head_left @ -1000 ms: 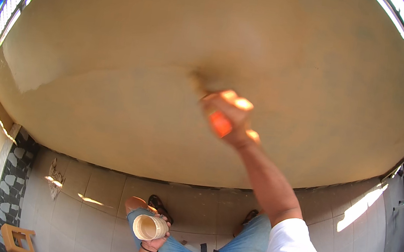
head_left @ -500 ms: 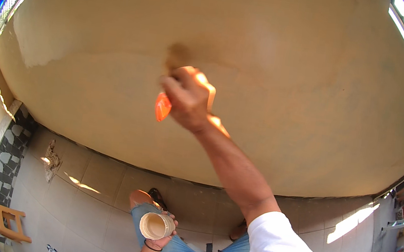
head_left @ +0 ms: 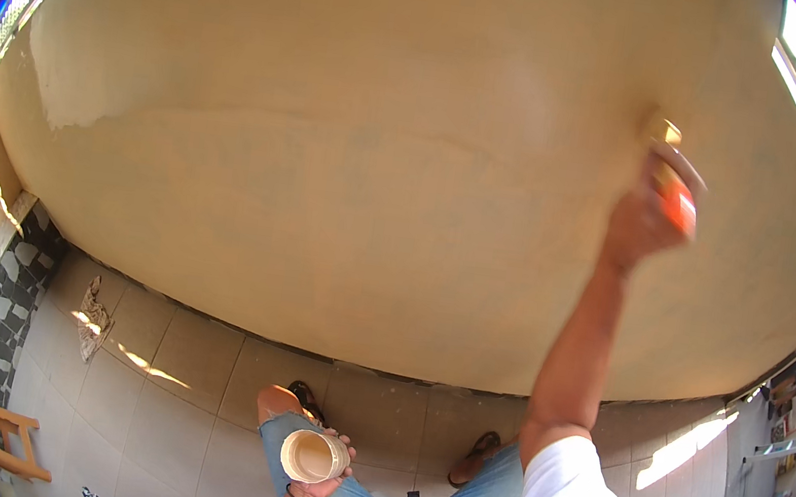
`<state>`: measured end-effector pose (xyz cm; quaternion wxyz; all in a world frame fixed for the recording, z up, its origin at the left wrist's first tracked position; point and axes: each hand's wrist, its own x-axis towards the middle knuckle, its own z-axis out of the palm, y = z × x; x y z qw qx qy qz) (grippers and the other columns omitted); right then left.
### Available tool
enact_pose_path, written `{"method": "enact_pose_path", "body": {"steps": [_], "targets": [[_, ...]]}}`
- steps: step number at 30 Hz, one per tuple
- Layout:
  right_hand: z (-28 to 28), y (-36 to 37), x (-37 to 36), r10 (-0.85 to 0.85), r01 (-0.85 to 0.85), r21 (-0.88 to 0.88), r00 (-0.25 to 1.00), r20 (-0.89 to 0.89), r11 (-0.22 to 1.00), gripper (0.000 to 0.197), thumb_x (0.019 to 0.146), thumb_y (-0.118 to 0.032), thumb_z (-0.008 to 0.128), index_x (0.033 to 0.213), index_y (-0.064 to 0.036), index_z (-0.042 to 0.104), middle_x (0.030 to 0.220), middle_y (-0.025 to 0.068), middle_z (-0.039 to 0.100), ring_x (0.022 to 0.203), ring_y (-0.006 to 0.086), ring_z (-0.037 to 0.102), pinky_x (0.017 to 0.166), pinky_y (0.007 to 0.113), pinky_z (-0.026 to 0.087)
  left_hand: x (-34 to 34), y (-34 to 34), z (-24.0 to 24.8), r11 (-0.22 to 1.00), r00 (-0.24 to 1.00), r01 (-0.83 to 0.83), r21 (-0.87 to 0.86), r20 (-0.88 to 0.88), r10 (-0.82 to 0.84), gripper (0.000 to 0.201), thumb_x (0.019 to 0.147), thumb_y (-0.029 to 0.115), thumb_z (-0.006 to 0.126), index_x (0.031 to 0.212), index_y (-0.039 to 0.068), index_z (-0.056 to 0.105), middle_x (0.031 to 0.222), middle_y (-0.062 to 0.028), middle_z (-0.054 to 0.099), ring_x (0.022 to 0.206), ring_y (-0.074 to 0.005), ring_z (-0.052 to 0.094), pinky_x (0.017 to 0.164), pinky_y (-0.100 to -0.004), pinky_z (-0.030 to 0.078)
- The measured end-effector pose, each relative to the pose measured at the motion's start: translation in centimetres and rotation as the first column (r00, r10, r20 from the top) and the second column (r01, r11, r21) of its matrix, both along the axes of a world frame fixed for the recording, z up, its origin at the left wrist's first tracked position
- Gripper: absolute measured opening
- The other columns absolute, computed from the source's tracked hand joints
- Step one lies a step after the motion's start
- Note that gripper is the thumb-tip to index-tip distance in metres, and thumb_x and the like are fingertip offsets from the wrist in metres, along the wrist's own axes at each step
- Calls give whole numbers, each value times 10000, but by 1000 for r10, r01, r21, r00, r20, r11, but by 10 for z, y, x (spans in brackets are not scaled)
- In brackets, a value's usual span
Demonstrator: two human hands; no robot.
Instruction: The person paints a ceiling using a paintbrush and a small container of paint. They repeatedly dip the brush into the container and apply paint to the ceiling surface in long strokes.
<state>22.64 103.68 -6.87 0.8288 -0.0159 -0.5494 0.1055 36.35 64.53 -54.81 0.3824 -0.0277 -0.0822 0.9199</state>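
My right hand (head_left: pixel 648 218) is wrapped round the orange handle of a paintbrush (head_left: pixel 679 206), its arm stretched up to the right. The brush head is against or very near the tan wall (head_left: pixel 372 216); motion blurs the bristles and fingers. Low in front of me, by my left thigh, my left hand (head_left: pixel 329 484) grips an off-white tub (head_left: pixel 314 457) from its right side and below. The tub's mouth faces up and shows pale, cream-coloured insides; how much it holds I cannot tell.
A tan plastic stool (head_left: pixel 12 440) stands at the lower left, near a stone-patterned wall base (head_left: pixel 9 300). A crumpled rag (head_left: pixel 91 318) lies on the tiled floor (head_left: pixel 174 410). At the right edge are a ladder (head_left: pixel 791 445) and assorted clutter. My sandalled feet are near the wall's foot.
My right hand has swept the paintbrush across the wall from the middle to the far right, and the arm has straightened. My left hand with the tub stays almost in place.
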Motion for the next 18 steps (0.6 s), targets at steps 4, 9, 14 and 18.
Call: {"method": "enact_pose_path", "body": {"steps": [4,9,14,18], "targets": [[0,-127,-82,-123,85,363,989,83,928,223,691,8,719,827,-169,715,843,30,664,805,260,662,647,389,516,1,1,2,998,998,-52,-38,-44,51,580,975,489,682,1390,92,603,1402,-181,635,1316,-432,602,925,-586,615],[-19,-169,-120,470,-543,240,830,302,805,166,800,11,718,870,-139,703,897,45,674,805,252,663,662,358,517,2,-2,4,998,997,-55,-39,-52,53,618,963,501,693,1402,76,597,1399,-194,634,1322,-434,598,928,-589,613],[15,-9,-48,463,-461,-40,884,66,886,48,888,-72,777,921,-59,744,913,45,750,741,171,695,662,295,535,2,-2,-3,1000,1000,-24,16,-11,24,627,959,505,693,1395,64,602,1410,-200,616,1325,-444,592,952,-584,604],[53,48,10,-49,49,-95,999,-1,994,61,928,-117,782,905,-67,756,884,38,771,683,156,702,632,278,541,0,-1,-7,999,1000,-3,37,-25,4,628,952,503,695,1403,74,607,1420,-203,601,1326,-446,591,965,-580,594]]}}
